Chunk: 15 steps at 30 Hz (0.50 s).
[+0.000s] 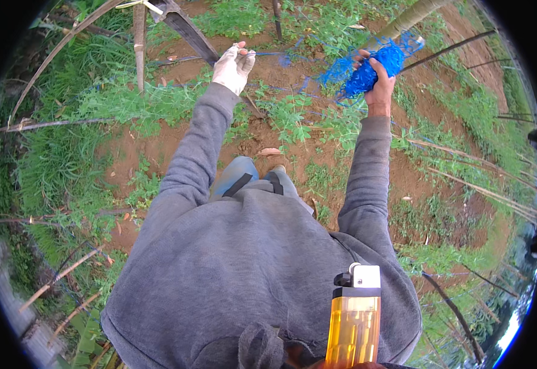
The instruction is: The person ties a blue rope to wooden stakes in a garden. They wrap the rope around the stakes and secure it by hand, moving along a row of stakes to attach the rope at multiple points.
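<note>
My left hand (232,69) wears a pale glove with bare fingertips showing, and pinches a strand of blue plastic twine (270,54). It is beside a dark, slanting wooden post (187,34). In my bare right hand (380,90) is a loose, tangled bundle of blue twine (379,69), with frayed ends sticking out on both sides. Strands stretch between the two hands, above low green plants (293,120). Close to the camera stands a yellow transparent lighter (353,318) with a metal top; what holds its lower end is unclear.
A thick pale pole (411,18) slants behind the bundle. An upright bamboo stake (139,48) and a bent stick (51,57) stand at upper left. Several thin poles (485,161) cross the right side. Brown soil (268,133) lies around my feet.
</note>
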Each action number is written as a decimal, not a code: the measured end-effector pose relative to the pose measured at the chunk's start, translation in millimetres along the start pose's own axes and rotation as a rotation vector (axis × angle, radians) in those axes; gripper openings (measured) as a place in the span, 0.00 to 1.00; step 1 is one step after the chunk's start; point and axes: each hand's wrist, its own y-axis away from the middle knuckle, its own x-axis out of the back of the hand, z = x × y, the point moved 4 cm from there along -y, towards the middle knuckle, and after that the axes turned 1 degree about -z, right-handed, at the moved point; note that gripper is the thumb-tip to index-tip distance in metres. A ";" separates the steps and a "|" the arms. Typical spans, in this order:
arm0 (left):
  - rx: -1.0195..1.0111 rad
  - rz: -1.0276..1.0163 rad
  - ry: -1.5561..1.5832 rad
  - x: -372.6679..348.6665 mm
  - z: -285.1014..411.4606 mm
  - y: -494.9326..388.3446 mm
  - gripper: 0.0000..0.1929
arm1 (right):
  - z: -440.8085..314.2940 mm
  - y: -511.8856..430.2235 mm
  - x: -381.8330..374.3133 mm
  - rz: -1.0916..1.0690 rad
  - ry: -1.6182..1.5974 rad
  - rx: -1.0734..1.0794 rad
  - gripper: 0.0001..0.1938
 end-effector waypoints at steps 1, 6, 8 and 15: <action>-0.001 -0.005 -0.005 1.3 -0.2 0.8 0.13 | -14.1 1.6 11.1 0.056 -0.011 0.030 0.19; 0.005 0.007 0.030 3.4 -5.7 2.2 0.13 | -102.5 26.8 64.0 0.200 -0.063 0.305 0.21; 0.012 -0.021 0.048 1.4 -7.2 4.4 0.14 | -146.6 41.8 84.2 0.293 -0.056 0.410 0.22; 0.080 -0.068 -0.012 -12.9 -18.7 29.8 0.15 | -297.7 143.6 117.1 0.552 0.224 0.662 0.27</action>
